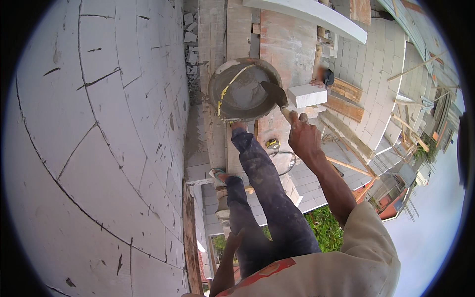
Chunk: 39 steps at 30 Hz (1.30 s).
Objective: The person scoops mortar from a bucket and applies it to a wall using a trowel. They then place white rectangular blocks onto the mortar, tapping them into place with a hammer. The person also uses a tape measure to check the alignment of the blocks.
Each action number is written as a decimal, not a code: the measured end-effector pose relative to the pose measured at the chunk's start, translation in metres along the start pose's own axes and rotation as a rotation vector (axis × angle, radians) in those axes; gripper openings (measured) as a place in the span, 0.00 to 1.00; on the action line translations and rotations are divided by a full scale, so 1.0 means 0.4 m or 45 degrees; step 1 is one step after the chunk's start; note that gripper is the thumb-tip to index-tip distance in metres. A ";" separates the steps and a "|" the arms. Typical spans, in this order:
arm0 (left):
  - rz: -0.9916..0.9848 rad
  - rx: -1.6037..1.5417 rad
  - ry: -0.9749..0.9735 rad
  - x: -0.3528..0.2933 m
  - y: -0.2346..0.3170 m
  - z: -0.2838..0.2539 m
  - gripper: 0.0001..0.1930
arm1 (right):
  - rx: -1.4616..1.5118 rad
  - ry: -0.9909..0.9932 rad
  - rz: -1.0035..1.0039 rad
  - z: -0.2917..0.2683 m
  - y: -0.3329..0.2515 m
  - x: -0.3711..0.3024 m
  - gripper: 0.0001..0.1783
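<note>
My right hand (303, 132) is closed round the handle of a trowel (275, 93). The dark trowel blade reaches over the right rim of a round basin (215, 103), which holds wet grey mortar (247, 89). A yellow, mortar-smeared strap (228, 88) runs across the basin. My left hand (235, 241) hangs low by my left thigh; its fingers cannot be made out. To the right of the trowel, a white block (308, 96) sits near the plank edge, with another person's hand (317, 83) on it.
I stand on scaffold planks (289, 49) beside a tall white block wall (123, 109) at left. A yellow-black tape measure (272, 143) and a dark loop of cord (293, 161) lie near my feet. A long white beam (311, 17) crosses the far end. Lower ground shows beyond the planks.
</note>
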<state>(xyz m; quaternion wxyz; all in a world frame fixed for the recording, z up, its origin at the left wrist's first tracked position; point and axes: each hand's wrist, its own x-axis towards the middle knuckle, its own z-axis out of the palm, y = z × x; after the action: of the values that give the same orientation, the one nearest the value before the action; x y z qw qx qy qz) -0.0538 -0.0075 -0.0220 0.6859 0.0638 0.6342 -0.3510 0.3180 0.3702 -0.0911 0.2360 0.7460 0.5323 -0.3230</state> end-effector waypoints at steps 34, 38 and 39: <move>0.055 -0.100 0.025 0.068 -0.022 0.001 0.50 | 0.022 -0.279 -0.224 0.069 0.063 0.404 0.43; 0.049 -0.107 -0.012 0.120 -0.101 0.030 0.52 | 0.096 -0.356 -0.151 -0.023 0.050 0.383 0.58; 0.057 -0.059 0.024 0.108 -0.092 0.034 0.52 | 0.223 -0.331 -0.107 -0.043 0.066 0.401 0.55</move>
<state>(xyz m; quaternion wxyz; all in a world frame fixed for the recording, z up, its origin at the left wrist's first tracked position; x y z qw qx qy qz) -0.0655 -0.0595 -0.0460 0.6889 0.0653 0.6469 -0.3204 0.3830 0.4767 -0.1968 0.2231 0.6927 0.4978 -0.4718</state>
